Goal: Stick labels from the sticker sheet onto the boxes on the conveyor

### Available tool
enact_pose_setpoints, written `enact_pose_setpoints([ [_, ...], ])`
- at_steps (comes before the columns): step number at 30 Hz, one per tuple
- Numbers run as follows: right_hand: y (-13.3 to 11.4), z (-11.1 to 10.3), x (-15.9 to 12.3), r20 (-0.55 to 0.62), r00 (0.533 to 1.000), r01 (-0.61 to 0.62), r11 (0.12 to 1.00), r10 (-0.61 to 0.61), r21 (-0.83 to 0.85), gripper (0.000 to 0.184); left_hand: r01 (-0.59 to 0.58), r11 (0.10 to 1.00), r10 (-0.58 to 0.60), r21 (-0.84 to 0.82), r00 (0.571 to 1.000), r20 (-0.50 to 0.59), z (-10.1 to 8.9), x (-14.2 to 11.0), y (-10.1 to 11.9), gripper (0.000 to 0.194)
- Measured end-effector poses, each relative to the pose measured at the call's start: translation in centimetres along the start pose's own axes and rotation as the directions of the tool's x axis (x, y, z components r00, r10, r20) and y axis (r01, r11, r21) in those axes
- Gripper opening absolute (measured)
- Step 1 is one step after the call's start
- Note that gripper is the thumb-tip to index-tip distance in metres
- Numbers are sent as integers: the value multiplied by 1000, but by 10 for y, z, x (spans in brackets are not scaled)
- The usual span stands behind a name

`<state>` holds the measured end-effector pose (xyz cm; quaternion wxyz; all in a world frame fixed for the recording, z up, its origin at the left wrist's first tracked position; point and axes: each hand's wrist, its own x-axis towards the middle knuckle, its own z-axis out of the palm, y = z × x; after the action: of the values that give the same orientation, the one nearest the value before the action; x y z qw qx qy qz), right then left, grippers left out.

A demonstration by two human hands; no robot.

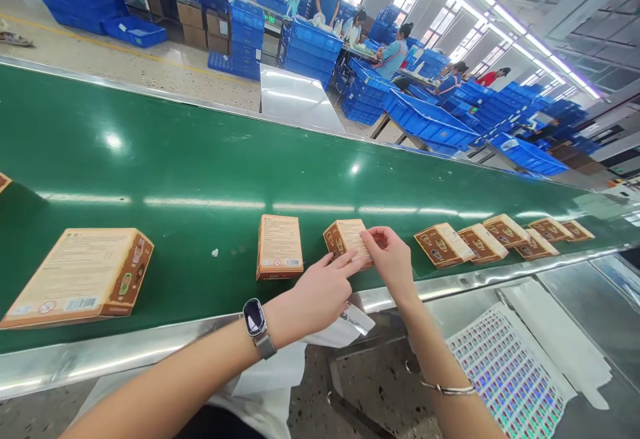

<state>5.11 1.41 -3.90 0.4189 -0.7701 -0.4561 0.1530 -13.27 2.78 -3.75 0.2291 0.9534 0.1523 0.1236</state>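
A small brown and cream cardboard box (343, 232) lies on the green conveyor belt, printed text facing up. Across its front part reach the stretched fingers of my left hand (325, 290), with a watch on that wrist. My right hand (393, 259) bends over the box's right side, thumb and forefinger drawn together at its surface; anything between them is too small to make out. White glossy paper (340, 334) shows just below my left hand, and whether the curled fingers hold it is hidden. Just left stands a similar box (280, 246).
A larger-looking box (75, 272) lies at the belt's left, and several boxes (443, 244) line its right. A sheet of shiny stickers (510, 366) rests on the metal ledge. Beyond the belt (200, 159) are stacked blue crates (313, 49) and several people at work.
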Motion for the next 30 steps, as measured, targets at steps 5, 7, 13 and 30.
enact_pose_setpoints([
  [5,3,-7,18,-82,996,27,996,-33,-83,53,-30,996,28,-87,999,-33,1,3,4,11],
  [7,-3,-15,17,-105,993,46,993,-58,-111,49,-9,990,4,-140,999,-36,-4,-4,8,14],
  [13,-45,-47,-40,319,857,451,889,-406,-82,27,275,817,-341,-506,939,-40,-33,-36,15,22],
  [30,-61,-23,-81,339,397,897,283,-853,-339,21,394,615,-498,-683,866,51,-42,-57,4,23],
])
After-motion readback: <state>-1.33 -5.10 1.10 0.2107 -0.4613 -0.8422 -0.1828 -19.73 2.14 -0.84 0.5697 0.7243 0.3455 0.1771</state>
